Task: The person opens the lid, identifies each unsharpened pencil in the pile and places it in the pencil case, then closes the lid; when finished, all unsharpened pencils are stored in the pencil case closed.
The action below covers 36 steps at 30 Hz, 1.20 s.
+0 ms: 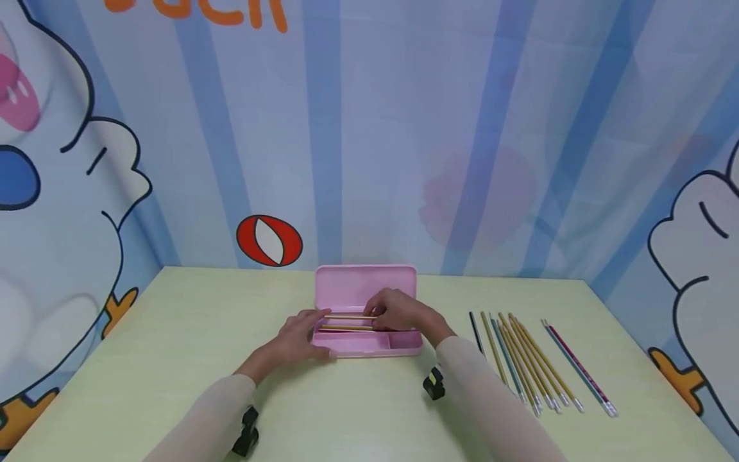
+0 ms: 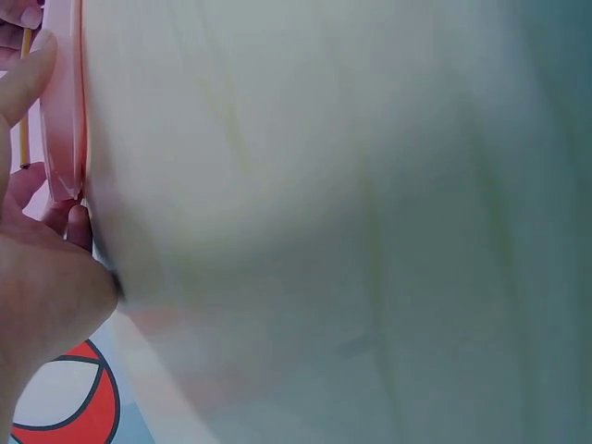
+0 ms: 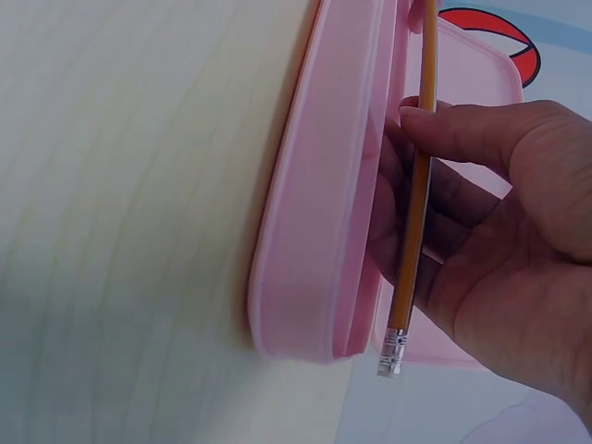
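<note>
Two pencils at an open pink case

Two hands meet over the pink pencil case (image 1: 369, 343), which sits with its lid raised at the middle of the pale green surface (image 1: 173, 359). The right hand (image 1: 404, 312) pinches a yellow pencil (image 1: 349, 317) between thumb and fingers; the right wrist view shows its eraser end (image 3: 392, 350) jutting past the case's short edge. That pencil's long axis runs from 9 to 3 o'clock, parallel to the case's long sides, with the eraser toward 3 o'clock. Its far end is cut off in the right wrist view. A second pencil (image 1: 346, 328) lies in the tray, parallel to the first, partly hidden under the right hand.

The left hand (image 1: 300, 337) rests at the case's 9 o'clock end, fingers laid relaxed against the front edge and end wall, clenching nothing. The left wrist view is mostly blur: only a strip of pink rim (image 2: 65, 111) and a fingertip can be made out.

At 3 o'clock of the case, well apart, a row of spare pencils (image 1: 531, 362) lies on the surface, each running roughly 11 to 5 o'clock.
</note>
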{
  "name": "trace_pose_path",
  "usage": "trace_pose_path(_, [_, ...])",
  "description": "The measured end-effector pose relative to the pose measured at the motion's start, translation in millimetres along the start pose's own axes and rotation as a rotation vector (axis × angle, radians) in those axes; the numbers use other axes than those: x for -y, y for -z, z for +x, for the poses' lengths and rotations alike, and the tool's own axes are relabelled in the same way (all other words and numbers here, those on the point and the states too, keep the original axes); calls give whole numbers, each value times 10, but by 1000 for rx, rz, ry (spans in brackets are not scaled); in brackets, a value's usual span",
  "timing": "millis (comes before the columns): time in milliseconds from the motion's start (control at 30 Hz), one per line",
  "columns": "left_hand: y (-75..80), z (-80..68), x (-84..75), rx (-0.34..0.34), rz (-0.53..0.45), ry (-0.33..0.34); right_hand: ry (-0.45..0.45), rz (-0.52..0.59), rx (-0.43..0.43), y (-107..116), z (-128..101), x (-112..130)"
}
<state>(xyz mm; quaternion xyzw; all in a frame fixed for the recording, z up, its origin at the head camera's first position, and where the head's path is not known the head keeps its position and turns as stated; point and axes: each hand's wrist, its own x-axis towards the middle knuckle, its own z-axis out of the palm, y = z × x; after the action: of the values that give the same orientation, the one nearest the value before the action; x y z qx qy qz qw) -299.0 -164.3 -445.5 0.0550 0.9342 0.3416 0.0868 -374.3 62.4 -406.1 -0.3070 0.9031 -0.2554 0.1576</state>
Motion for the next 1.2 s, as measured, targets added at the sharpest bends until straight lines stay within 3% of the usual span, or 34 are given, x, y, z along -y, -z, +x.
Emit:
trace_pose_path(433, [-29,-11,-9,2,-4,1,12,23,-4,-27,-28,-10])
trace_pose_path(733, [-21,-27,21,-6,-9,-19,12,14,-59,82,-139,-29])
trace_pose_path(933, [-18,-17,11,-3,-11,-7,-70,-14,-72,208,-255,-114])
trace_pose_path(1200, [-8,-4,4,1,2,2,-58,-14,-45,317,-436,-324])
